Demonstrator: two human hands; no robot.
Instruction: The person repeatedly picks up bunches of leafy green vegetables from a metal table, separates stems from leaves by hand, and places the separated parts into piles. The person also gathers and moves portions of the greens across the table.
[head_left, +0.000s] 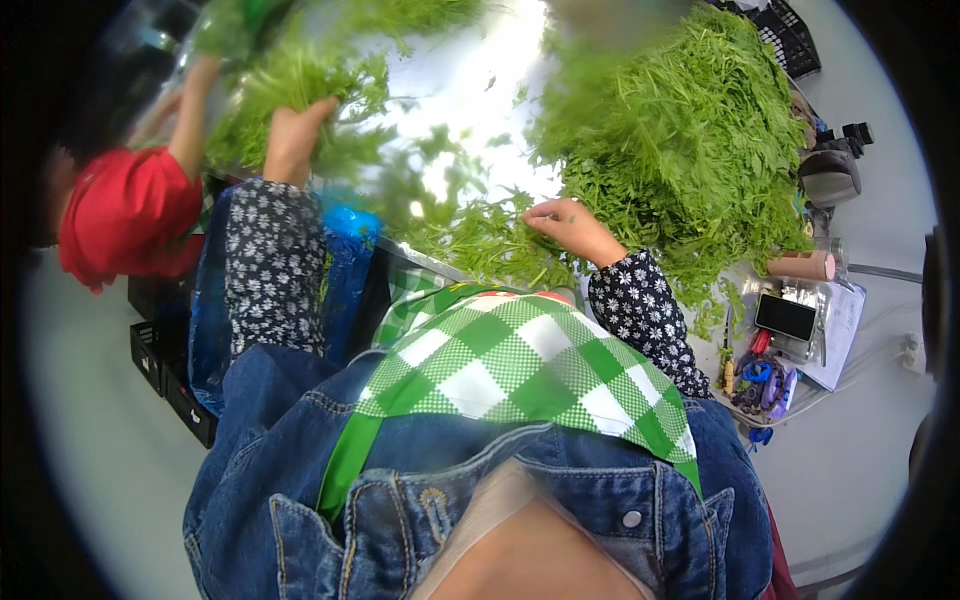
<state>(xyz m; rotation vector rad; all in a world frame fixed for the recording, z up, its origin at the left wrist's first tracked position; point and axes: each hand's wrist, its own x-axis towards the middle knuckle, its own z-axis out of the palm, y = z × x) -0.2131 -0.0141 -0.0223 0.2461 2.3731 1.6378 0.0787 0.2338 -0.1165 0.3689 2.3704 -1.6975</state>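
My left hand (294, 139) is at the upper left, its thumb and fingers around a bunch of leafy greens (300, 79). Near the table's front edge, my right hand (570, 229) bends its fingers over loose green sprigs (491, 240); whether it pinches one is hidden. A small leaf bit sticks to the back of that hand. A large heap of feathery leafy greens (675, 150) rises to the right of my right hand. Scattered leaves lie on the shiny metal tabletop (442, 67) between both hands.
A co-worker in a red sleeve (131, 214) reaches in at the left. Below my left forearm is a blue plastic bag (349, 255), with black crates (176, 382) beside it. A phone (785, 316), a pink bottle (802, 265), papers (840, 337) and keys lie at the right.
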